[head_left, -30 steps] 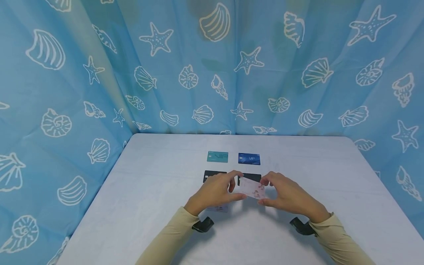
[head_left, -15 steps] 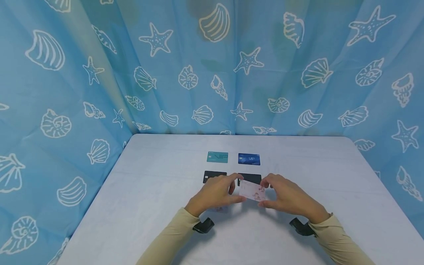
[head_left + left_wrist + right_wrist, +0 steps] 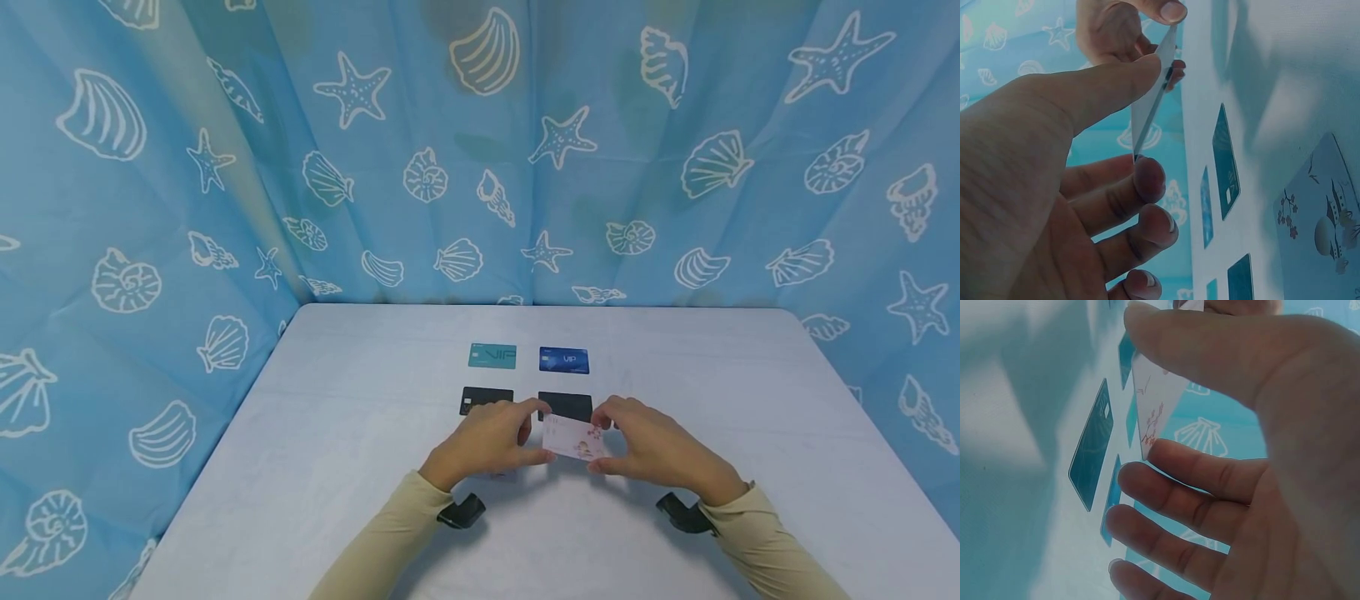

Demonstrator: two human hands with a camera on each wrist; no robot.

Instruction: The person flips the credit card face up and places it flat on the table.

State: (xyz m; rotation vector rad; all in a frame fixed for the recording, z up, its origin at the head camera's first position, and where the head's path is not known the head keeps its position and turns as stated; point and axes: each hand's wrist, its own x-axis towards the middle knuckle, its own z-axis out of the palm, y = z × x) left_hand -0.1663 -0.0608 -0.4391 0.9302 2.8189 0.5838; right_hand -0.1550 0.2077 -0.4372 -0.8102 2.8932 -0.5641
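A pale pink card with a blossom print [image 3: 572,438] is held above the white table between both hands. My left hand [image 3: 486,440] pinches its left end between thumb and index finger. At the opposite end, my right hand [image 3: 647,442] grips it the same way, and its other fingers are spread in the right wrist view. The card is tilted and apart from the tabletop. Beneath my left hand lies a second pink card [image 3: 1325,228], mostly hidden in the head view. Just behind the hands lie two black cards, the left one [image 3: 480,398] partly covered and the right one [image 3: 566,405].
Farther back on the white table [image 3: 360,383] lie a teal VIP card [image 3: 492,356] and a blue VIP card [image 3: 564,360], side by side. A blue curtain with shell and starfish prints [image 3: 480,150] hangs behind the table and along its left side.
Both hands have lowered the pink card slightly toward the person, showing more of the right black card. The cards on the table have not moved.
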